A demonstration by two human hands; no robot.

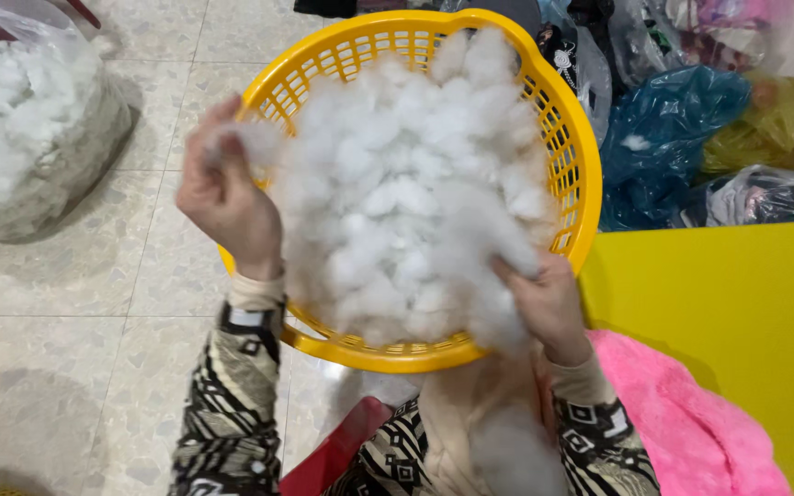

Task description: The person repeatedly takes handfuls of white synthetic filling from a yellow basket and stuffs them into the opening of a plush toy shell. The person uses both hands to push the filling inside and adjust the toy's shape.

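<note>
Head view, left hand (225,197), right hand (547,303) grasping white stuffing (406,184), yellow basket (572,156)

The basket (573,156) is bright yellow, with a lattice of small slots in its wall. The stuffing (406,193) heaped inside it is white. Left of the basket, a clear bag (29,129) holds more white stuffing on a floor (75,358) of pale speckled tiles. Right of the basket lie a blue bag (663,147), an olive-yellow bag (774,129), a plain yellow board (737,321) and pink fluffy cloth (682,422). Below the basket, the sleeves (232,404) show a black and cream geometric pattern.
</note>
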